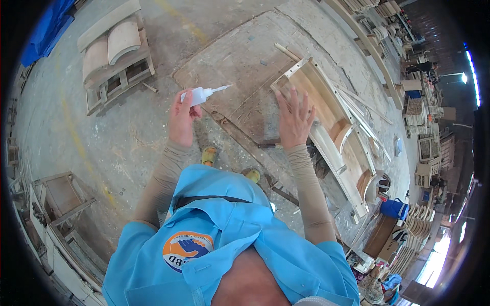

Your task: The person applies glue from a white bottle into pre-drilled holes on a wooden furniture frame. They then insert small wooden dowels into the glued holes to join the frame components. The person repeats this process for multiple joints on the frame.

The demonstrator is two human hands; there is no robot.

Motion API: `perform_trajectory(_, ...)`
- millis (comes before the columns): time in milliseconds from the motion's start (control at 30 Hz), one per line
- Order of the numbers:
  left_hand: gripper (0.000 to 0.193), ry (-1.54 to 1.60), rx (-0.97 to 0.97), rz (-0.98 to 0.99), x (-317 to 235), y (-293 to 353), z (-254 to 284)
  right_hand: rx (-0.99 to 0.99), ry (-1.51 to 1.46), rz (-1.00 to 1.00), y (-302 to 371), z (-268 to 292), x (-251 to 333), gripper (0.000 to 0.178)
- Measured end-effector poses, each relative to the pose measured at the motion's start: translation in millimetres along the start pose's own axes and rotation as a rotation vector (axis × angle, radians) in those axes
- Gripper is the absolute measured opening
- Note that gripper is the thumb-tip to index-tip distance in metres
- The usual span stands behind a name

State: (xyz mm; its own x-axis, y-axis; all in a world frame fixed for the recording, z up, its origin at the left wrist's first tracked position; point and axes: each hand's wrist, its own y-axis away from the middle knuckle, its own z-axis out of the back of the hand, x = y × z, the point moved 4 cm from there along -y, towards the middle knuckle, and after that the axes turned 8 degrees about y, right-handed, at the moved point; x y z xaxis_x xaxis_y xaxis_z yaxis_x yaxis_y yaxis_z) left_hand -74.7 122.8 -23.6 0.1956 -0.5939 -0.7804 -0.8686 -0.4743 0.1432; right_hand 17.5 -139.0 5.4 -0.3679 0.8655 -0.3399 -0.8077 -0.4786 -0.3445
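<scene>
We're seeing the left hand (181,122) gripping a white squeeze bottle (195,97), its fingers wrapping around the body, the thin nozzle (219,88) pointing right and slightly up in view. The bottle is hanging above the concrete floor (143,137), well apart from a long wooden frame (312,81) over to the right. We're marking the right hand (294,122) as flat and empty: its fingers are spreading over the frame's left edge; we're not managing to tell whether every one is touching wood. The frame is lying at a slant, showing pale rails, a brown inner panel and curved pieces toward its lower end. Also noting: a wooden unit (122,46) is standing upper left with two rounded panels, a blue tarp (47,30) is filling the corner, a blue container (394,208) is showing lower right. The person is wearing tan sleeves (312,188), a light blue shirt (235,224) and yellow footwear (208,155).
</scene>
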Motion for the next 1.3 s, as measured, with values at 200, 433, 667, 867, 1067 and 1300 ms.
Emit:
perform_trajectory(200,0.028,0.021,-0.009,-0.006,-3,0,9,0.034,0.001,-0.028,2,-1,1,0.058)
perform_trajectory(433,0.026,0.017,0.002,0.001,-10,-5,4,0.052,-0.041,-0.039,-2,-1,5,0.065)
perform_trajectory(667,0.025,-0.025,-0.011,-0.025,-9,-8,4,0.053,-0.09,-0.056,-6,5,15,0.062)
perform_trajectory(867,0.024,-0.083,0.066,-0.054,-12,-9,-9,0.034,-0.055,-0.064,-13,2,16,0.067)
perform_trajectory(1067,0.023,-0.168,0.123,-0.105,-9,-12,-17,0.084,-0.163,-0.148,5,9,10,0.067)
perform_trajectory(1300,0.02,-0.184,0.164,-0.147,-12,-14,-48,0.033,-0.124,-0.033,-7,6,17,0.052)
